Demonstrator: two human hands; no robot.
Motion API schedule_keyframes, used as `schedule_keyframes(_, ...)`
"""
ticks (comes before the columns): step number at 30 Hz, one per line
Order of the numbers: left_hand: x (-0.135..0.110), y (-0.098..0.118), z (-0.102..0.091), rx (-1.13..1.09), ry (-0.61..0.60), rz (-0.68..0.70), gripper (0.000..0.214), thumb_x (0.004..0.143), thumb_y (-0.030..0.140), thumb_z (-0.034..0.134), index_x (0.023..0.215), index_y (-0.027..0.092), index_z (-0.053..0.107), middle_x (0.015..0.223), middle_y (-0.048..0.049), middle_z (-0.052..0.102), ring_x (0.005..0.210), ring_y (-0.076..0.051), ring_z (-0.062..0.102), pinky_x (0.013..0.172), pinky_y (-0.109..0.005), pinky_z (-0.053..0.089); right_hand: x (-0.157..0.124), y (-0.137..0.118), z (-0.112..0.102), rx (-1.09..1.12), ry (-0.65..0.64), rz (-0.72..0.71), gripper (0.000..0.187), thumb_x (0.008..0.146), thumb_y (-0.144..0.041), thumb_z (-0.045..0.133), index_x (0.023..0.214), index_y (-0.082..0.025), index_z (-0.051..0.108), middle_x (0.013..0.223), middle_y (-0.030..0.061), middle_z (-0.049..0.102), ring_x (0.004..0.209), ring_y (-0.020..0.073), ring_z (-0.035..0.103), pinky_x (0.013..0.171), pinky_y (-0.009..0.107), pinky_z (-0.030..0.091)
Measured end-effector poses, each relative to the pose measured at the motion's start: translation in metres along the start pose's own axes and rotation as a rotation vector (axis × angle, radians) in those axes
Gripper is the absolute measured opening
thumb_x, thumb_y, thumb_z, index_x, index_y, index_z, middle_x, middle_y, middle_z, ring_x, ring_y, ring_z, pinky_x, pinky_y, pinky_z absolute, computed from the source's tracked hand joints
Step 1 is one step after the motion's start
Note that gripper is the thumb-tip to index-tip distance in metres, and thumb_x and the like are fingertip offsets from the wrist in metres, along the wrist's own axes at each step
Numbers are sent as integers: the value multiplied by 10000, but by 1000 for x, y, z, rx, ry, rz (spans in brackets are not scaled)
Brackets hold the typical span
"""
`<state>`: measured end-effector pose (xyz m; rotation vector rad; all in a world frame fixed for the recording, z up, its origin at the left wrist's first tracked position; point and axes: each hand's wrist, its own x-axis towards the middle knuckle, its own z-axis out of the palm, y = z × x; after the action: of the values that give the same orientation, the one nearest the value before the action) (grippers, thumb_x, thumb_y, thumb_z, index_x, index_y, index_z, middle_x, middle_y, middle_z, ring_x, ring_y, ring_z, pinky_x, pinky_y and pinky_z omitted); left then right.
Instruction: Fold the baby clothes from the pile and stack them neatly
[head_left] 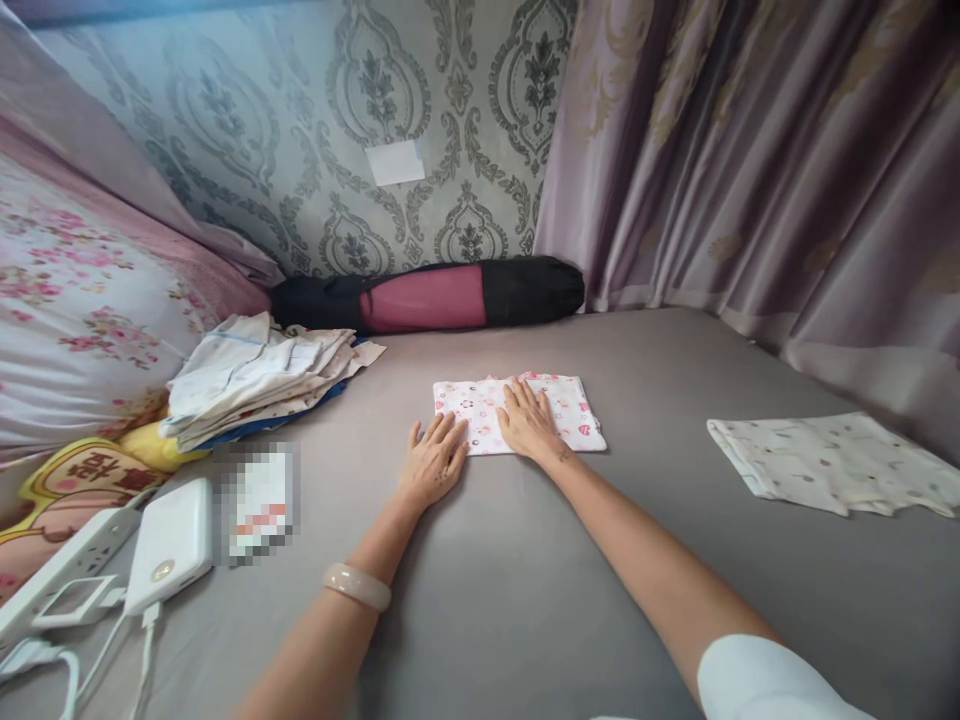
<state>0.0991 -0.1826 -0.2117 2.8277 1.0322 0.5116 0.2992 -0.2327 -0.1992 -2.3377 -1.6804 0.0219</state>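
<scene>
A small folded white cloth with pink prints [570,405] lies flat on the grey bed sheet [525,600]. My right hand [529,420] rests flat on its middle, fingers stretched out. My left hand [435,462] lies open on the sheet at the cloth's left edge, fingertips touching the fabric. A pale bangle sits on my left wrist [358,586].
A stack of folded cloths [255,375] sits at the left by a floral pillow [82,300]. Another patterned cloth [832,462] lies at the right. A black and maroon roll [431,295] lies against the wall. A white power bank [171,545] and a white power strip [64,575] lie at the near left. Curtains hang at the right.
</scene>
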Motion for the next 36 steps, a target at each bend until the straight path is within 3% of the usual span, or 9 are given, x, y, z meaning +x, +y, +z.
schedule_keyframes(26, 0, -4, 3, 8, 16, 11, 439, 979, 389, 363, 1374, 287, 525, 1475, -95, 473, 1392, -281, 393, 1141, -579, 221, -8, 42, -3, -58, 30, 141, 612, 985, -360, 244, 1489, -25, 333, 1582, 147, 259, 1468, 255, 172, 1188, 451, 94)
schedule_keyframes(31, 0, -3, 2, 23, 5, 6, 446, 987, 390, 335, 1380, 279, 513, 1485, -93, 461, 1395, -277, 388, 1135, -572, 224, -9, 49, -13, -52, -22, 114, 610, 991, -365, 238, 1495, -32, 324, 1584, 134, 259, 1470, 249, 174, 1189, 426, 109)
schedule_keyframes(36, 0, -2, 3, 34, 10, 19, 441, 982, 378, 347, 1375, 270, 515, 1476, -101, 472, 1391, -285, 391, 1132, -566, 222, -15, 69, -20, -122, 49, 157, 620, 996, -374, 221, 1498, -21, 308, 1581, 156, 257, 1465, 266, 186, 1188, 441, 87)
